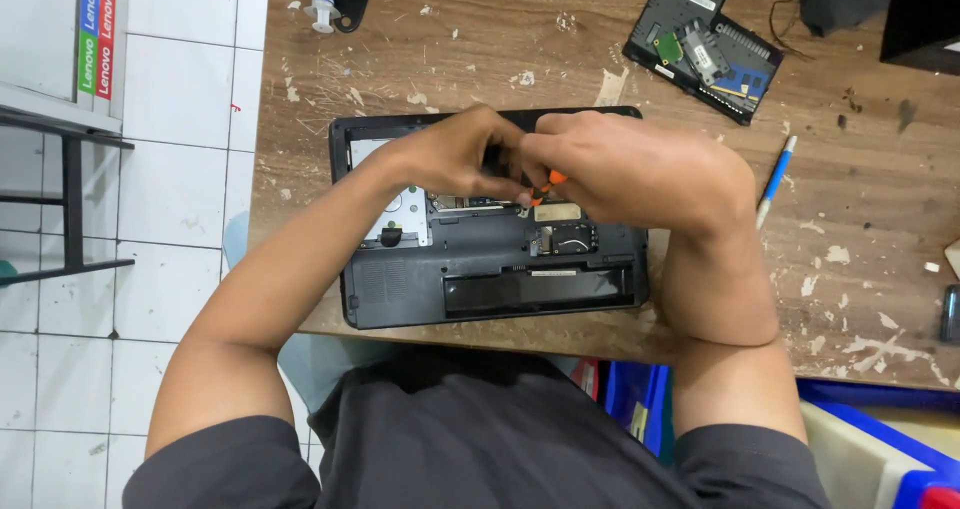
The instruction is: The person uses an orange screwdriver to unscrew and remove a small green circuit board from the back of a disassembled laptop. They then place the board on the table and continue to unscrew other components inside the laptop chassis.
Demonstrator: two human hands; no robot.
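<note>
Looks like the person is mid-way through working a screw or small part inside the open underside of a black laptop (480, 269), which sits mid-frame on the scuffed wooden counter (860, 269). The left hand (450, 154) is curled down over the open bay, apparently steadying something, though what it grips can't be told. The right hand (620, 164) is closed around an orange-handled screwdriver (548, 183). Next move probably calls for keeping that tip straight and steady. The tip and the part under it are hidden by the fingers. Upper right lies a removed cover panel (705, 44), cut off at the top edge, with a blue pen (776, 181) below it.
</note>
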